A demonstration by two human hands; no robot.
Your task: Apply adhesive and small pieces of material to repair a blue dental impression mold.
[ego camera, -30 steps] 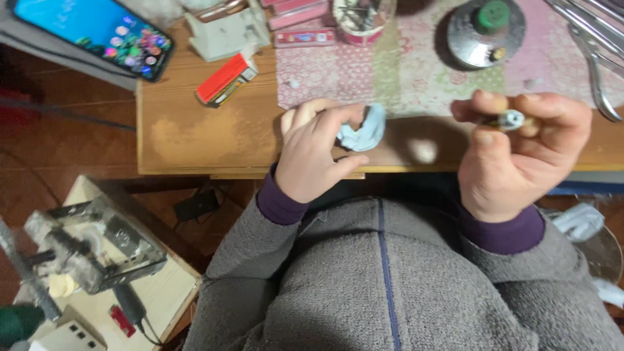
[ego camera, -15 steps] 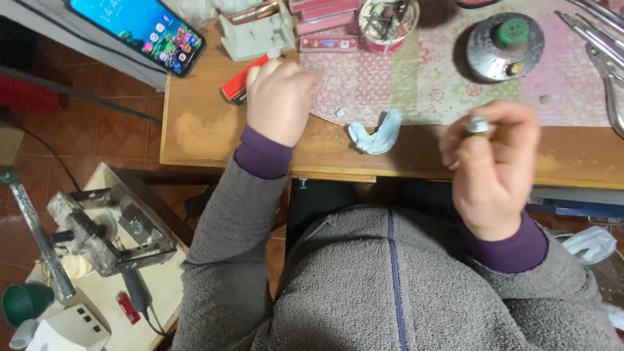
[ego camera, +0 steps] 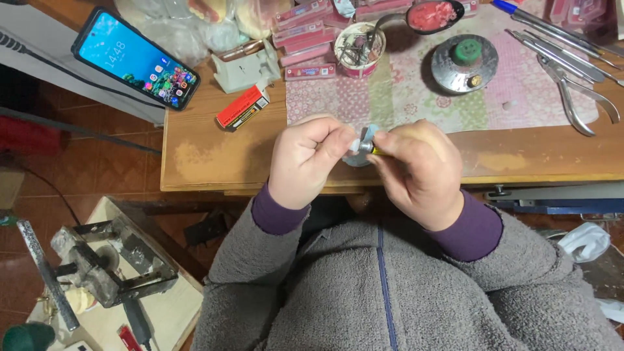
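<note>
Pinching is what both hands are seen doing at the near edge of the wooden bench [ego camera: 208,162], just above the grey fleece. The left hand [ego camera: 305,162] is closed, its thumb and forefinger nipped on a small pale piece, while the right hand [ego camera: 419,172] is curled around a thin metal-tipped tool [ego camera: 368,149], gripped close to its end. The two are pressed nearly together over a pale blue curved piece [ego camera: 364,144], which is mostly hidden between them.

For this fitting to be done well, the wrists would best be braced on the bench edge and the tool tip kept short and steady. Just beyond lies the patterned mat [ego camera: 416,97]. A red lighter [ego camera: 242,107] is set to the far left, a round metal dish [ego camera: 465,63] and pliers [ego camera: 575,97] to the far right, and a smartphone [ego camera: 135,57] lies farthest left.
</note>
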